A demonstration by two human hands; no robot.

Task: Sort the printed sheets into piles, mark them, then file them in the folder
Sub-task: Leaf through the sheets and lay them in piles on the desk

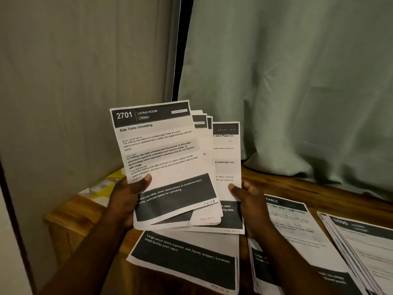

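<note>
A fan of printed sheets (170,162) is held upright at the centre of the frame, its long edges running bottom to top and tilted slightly left. Its lower left is gripped by the left hand (127,196), whose thumb is pressed on the front sheet (157,145), headed 2701. The rearmost sheet (227,158), splayed to the right, is pinched at its lower edge by the right hand (248,201). Three piles are laid on the wooden table (287,184): lower-centre pile (187,258), middle pile (297,226) and lower-right pile (361,248). The right hand is judged nearer them. No folder is seen.
</note>
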